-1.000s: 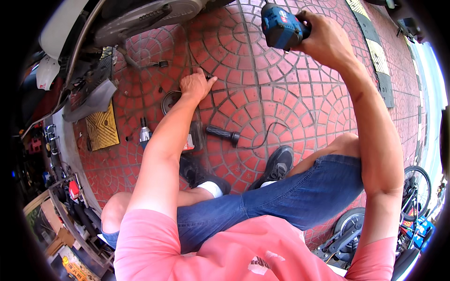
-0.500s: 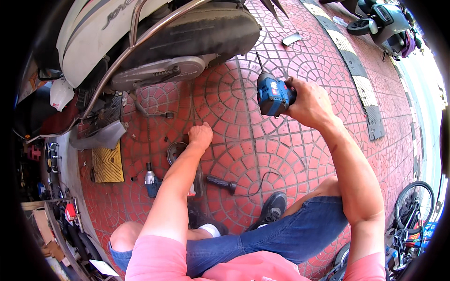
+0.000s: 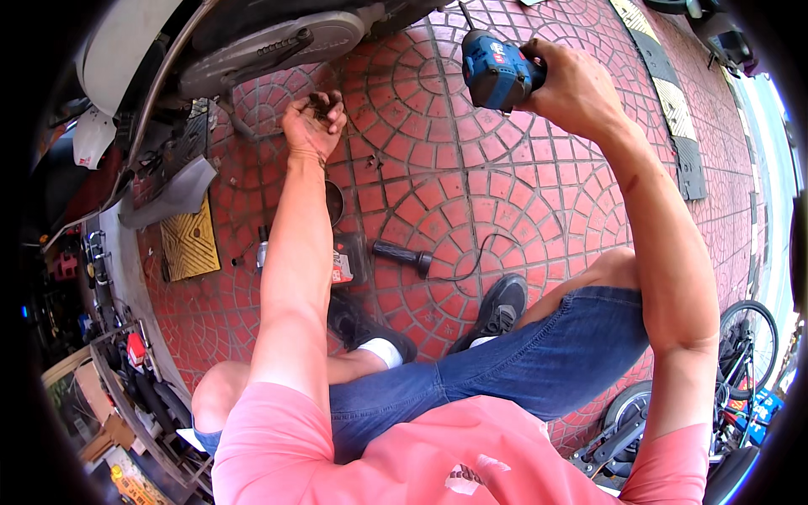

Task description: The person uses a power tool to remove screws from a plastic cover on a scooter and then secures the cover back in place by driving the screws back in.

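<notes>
My right hand (image 3: 572, 88) grips a blue cordless power tool (image 3: 497, 69), held up over the red patterned paving at the upper middle. My left hand (image 3: 310, 124) is raised off the ground with the fingers curled around small dark parts (image 3: 320, 103). Just beyond both hands is the underside of a scooter (image 3: 269, 42) with its grey engine cover. Below my left forearm on the paving lie a black handlebar grip (image 3: 402, 255) with a thin cable and a dark bottle (image 3: 347, 259) with a red and white label.
A yellow grating (image 3: 188, 244) and a grey panel (image 3: 172, 194) lie at the left. Shelves with clutter (image 3: 126, 379) fill the lower left. A yellow and black speed bump (image 3: 673, 109) runs at the upper right. A bicycle wheel (image 3: 749, 337) stands at the right. My shoes (image 3: 498, 310) rest on the paving.
My left hand has lifted off the paving with small parts in it and moved up toward the scooter. The right hand holds the blue tool higher and closer to the scooter.
</notes>
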{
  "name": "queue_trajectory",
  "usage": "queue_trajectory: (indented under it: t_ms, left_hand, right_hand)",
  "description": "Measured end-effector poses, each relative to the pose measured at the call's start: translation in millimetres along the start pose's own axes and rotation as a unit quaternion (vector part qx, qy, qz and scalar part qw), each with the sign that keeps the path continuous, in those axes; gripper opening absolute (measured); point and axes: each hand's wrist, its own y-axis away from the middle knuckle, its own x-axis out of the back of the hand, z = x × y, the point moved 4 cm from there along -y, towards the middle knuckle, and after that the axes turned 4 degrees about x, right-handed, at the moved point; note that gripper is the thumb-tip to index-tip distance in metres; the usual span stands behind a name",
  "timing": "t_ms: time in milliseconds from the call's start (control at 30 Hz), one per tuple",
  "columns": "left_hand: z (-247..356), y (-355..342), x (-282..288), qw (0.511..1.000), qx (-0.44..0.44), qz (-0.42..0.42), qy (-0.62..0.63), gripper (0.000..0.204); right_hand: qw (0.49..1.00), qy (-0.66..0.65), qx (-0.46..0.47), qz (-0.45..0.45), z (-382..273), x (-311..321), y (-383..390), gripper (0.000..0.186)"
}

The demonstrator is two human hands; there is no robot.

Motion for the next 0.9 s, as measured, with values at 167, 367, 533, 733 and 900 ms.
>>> queue_trajectory:
  t_ms: [167,367,533,733,900]
  left_hand:
    - [7,-24,33,0.851,0.016,0.055,-0.522,0.050]
    - [-75,29,20,0.282,-0.010,0.046,-0.958,0.069]
    - [-94,29,60,0.250,-0.030,0.077,-0.965,0.054]
    - [-96,22,70,0.273,-0.053,0.091,-0.956,0.051]
    - [-63,3,104,0.457,-0.095,0.161,-0.870,0.045]
  right_hand:
    - [1.000,-0.007,0.011,-0.005,-13,-1,-2,0.057]
    - [1.000,0.004,0.008,0.015,-6,4,3,0.055]
    - [1.000,0.004,0.015,0.012,-9,3,4,0.057]
    - [1.000,0.001,0.019,0.016,-5,1,5,0.056]
    - [0.999,-0.005,0.035,0.019,-8,-1,1,0.055]
